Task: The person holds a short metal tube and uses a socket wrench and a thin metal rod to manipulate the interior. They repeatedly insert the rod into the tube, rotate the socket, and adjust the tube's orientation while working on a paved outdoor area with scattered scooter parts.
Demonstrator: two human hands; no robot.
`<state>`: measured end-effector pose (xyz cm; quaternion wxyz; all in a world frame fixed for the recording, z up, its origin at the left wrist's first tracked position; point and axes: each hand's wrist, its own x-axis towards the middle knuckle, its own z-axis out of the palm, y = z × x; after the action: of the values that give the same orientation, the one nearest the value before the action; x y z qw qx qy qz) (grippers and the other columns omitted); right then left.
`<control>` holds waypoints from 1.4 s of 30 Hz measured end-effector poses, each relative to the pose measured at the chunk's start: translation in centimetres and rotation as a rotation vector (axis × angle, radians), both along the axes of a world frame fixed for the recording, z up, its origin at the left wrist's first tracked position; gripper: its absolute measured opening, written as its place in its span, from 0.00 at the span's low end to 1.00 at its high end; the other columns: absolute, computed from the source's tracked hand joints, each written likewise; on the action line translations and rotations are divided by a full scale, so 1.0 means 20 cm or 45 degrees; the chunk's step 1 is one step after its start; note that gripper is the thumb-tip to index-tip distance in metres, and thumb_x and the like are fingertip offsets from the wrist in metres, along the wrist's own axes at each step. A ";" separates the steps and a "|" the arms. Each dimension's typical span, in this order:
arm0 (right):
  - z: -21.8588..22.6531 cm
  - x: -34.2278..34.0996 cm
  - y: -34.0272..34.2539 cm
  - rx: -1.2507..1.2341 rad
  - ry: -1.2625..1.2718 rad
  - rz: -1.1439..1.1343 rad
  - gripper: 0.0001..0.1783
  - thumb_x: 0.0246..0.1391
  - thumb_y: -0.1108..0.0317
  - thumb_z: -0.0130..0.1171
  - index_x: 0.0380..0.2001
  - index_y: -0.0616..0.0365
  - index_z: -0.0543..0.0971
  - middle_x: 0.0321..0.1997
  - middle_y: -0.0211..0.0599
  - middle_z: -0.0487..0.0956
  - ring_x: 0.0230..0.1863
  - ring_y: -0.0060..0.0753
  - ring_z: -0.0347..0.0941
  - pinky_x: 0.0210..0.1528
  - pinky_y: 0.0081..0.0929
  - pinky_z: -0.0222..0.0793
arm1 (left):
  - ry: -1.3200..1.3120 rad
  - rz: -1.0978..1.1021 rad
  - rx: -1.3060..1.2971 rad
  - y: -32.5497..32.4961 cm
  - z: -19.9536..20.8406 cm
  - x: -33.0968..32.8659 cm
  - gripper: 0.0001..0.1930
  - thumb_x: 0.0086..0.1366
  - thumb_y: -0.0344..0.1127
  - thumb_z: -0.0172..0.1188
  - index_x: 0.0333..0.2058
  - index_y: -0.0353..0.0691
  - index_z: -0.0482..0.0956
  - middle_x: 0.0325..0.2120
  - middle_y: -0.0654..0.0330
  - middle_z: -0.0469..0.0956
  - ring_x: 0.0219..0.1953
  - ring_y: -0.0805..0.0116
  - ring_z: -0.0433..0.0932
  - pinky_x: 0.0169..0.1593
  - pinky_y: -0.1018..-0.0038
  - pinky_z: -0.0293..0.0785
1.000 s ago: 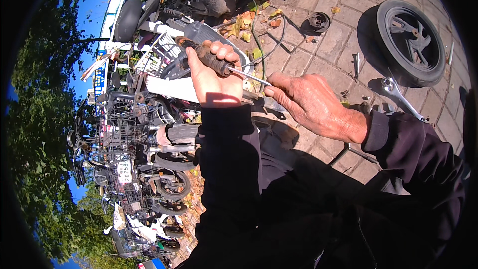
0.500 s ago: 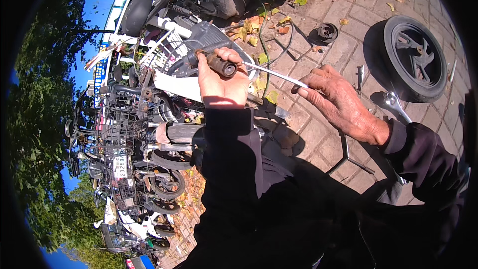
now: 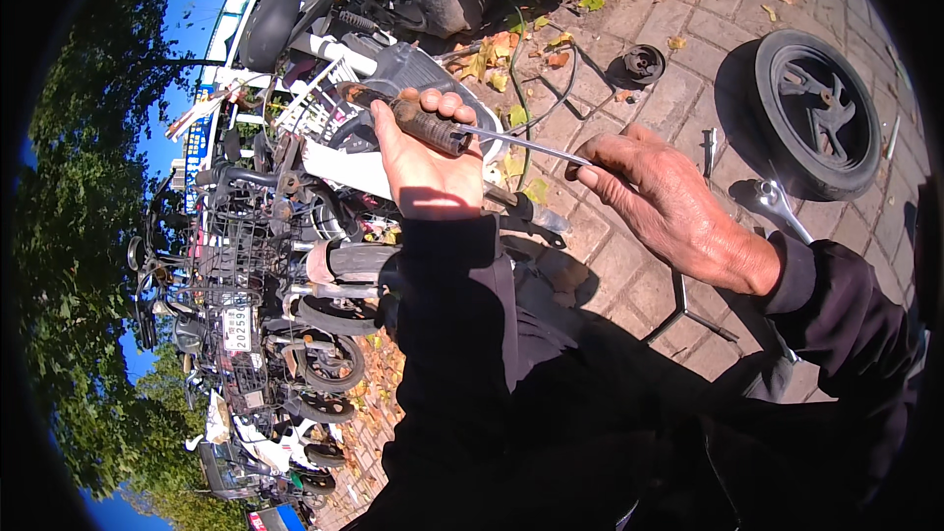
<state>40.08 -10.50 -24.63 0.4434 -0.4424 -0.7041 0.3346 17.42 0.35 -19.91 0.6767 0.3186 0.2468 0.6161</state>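
Left hand [image 3: 425, 162] clenched on screwdriver [image 3: 462, 133] handle, right hand [image 3: 661, 199] pinching its stiff, slim shaft; likely light, rigid, best gripped at handle.

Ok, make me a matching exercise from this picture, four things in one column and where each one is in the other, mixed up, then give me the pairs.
Things:
1. screwdriver
2. loose wheel
3. wrench
4. small round black part

Places:
A. lying flat on the paving at the right edge of the view
B. handle gripped in the left hand, shaft tip at the right hand
C. on the paving among dry leaves, to the left of the wheel
D. on the paving just beyond the right hand's wrist

Pairs: 1-B, 2-A, 3-D, 4-C
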 end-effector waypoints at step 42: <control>-0.06 -0.27 0.04 0.454 0.254 0.117 0.20 0.47 0.81 0.59 0.46 0.55 0.76 0.39 0.45 0.81 0.38 0.57 0.79 0.36 0.44 0.74 | -0.409 -0.398 -0.557 -0.01 -0.05 -0.03 0.15 0.76 0.44 0.45 0.35 0.39 0.69 0.30 0.61 0.73 0.34 0.65 0.74 0.41 0.68 0.74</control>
<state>34.63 -9.66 -25.76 0.5664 -0.2891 -0.7242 0.2667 16.73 0.11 -20.85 0.8461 0.0981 0.2113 0.4794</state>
